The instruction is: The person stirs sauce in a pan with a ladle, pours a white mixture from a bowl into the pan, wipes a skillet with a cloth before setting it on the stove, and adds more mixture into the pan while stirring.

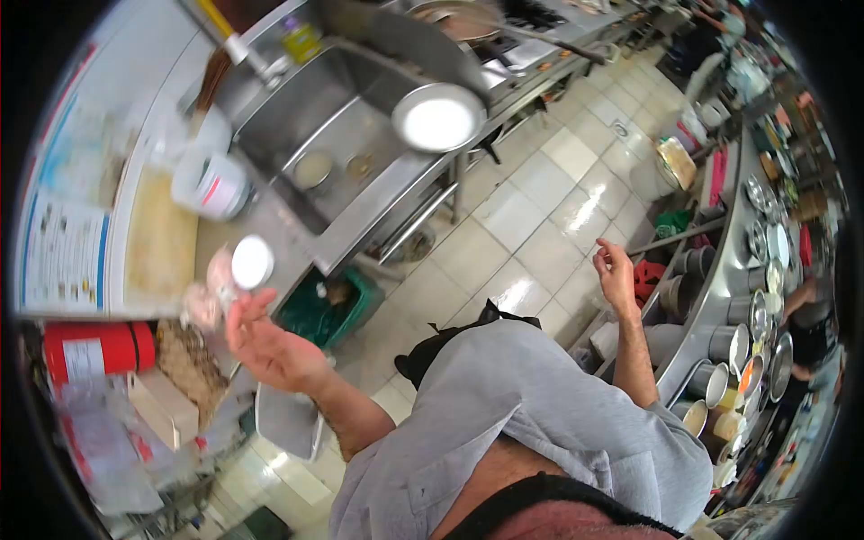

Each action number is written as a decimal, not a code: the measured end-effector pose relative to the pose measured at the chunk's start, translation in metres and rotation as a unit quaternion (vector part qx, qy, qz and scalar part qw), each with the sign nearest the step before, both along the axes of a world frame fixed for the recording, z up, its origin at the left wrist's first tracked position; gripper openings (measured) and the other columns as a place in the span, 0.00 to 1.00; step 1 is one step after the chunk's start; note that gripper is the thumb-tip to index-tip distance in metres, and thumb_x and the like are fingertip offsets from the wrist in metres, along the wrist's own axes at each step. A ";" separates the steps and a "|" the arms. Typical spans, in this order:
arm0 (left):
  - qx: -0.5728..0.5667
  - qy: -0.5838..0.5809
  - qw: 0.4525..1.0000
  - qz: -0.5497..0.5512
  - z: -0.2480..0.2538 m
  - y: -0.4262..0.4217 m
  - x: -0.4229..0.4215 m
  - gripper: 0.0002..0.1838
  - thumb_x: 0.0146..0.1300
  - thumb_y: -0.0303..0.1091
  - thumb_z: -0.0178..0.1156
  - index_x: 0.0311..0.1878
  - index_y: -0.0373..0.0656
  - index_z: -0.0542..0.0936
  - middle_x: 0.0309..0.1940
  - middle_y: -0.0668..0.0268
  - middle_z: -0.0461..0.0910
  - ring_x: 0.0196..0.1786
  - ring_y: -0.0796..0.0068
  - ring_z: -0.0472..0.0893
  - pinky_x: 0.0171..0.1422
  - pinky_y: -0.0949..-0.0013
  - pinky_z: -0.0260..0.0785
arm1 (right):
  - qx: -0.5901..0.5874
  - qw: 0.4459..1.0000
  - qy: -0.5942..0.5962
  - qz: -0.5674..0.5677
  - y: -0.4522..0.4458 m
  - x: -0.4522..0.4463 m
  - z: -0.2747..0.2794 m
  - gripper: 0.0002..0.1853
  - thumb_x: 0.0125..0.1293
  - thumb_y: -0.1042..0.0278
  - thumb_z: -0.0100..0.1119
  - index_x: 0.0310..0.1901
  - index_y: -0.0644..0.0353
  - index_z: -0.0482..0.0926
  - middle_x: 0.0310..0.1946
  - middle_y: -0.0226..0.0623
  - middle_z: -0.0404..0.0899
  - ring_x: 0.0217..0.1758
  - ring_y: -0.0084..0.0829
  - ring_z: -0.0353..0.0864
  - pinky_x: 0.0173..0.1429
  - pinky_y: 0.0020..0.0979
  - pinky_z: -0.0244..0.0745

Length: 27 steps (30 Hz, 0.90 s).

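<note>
My left hand [272,349] is raised over the counter's edge, its fingers stretched and slightly bent, with nothing visible in them. Just beyond its fingertips is a round white lid or tub top [253,262]. Pinkish bagged items [219,277] lie beside the lid; I cannot make out what they are. A white plastic tub [212,185] with a label stands farther back, by the sink. On the other side, my right hand [617,277] hangs over the tiled floor near the shelves, fingers loosely curled and apart, holding nothing.
A steel sink [279,193] has a shiny round pan [438,118] at its edge. A wok [457,20] sits on the stove behind. Below the counter is a green bin [331,310]. Pots [727,344] line the right counter, with another person beyond. A red cylinder [99,348] lies left.
</note>
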State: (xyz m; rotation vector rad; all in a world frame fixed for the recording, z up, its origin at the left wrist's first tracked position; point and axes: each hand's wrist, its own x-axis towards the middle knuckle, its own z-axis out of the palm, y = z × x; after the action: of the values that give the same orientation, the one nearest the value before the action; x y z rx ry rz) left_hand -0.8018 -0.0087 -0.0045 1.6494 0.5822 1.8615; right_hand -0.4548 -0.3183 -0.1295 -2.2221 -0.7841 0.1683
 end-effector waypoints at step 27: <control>-0.135 0.750 0.646 -0.032 -0.105 0.109 0.361 0.48 0.37 0.51 0.72 0.61 0.36 0.66 0.61 0.48 0.64 0.64 0.51 0.61 0.68 0.54 0.52 | -0.222 0.910 -0.329 0.119 0.266 0.427 0.058 0.35 0.50 0.66 0.58 0.63 0.49 0.60 0.54 0.54 0.61 0.59 0.53 0.60 0.53 0.61 0.56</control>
State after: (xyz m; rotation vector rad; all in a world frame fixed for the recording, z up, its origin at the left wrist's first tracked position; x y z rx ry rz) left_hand -0.4412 0.1008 -0.1100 2.5888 1.2571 -0.1505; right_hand -0.0280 -0.0527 -0.0711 -2.6332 -1.5075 -0.3451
